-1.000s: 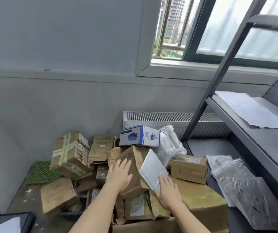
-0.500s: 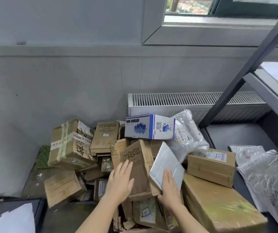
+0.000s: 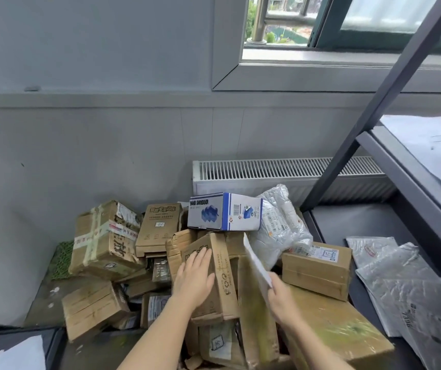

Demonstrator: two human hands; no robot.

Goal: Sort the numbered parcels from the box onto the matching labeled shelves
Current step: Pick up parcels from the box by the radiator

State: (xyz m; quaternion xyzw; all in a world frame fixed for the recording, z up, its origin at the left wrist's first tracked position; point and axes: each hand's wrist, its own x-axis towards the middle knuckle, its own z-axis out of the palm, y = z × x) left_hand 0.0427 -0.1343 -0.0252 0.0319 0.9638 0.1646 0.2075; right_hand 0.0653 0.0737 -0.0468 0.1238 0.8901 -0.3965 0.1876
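Two hands work the parcel heap. Left hand (image 3: 194,279) lies flat, fingers straight, on a tilted brown carton (image 3: 214,276). Right hand (image 3: 280,296) pinches a white padded mailer (image 3: 256,265) by its lower corner; mailer stands nearly edge-on, long axis running up toward the blue-and-white shredder box (image 3: 224,211). Mailer's number unreadable. Silver bags (image 3: 400,276) lie on the lower shelf (image 3: 347,222).

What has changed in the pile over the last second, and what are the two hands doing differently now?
The right hand has taken a grip on the white padded envelope by its lower edge and swung it up, so it now shows edge-on instead of flat. The left hand still rests flat on the tilted brown box. The blue-and-white box and the other parcels have stayed put.
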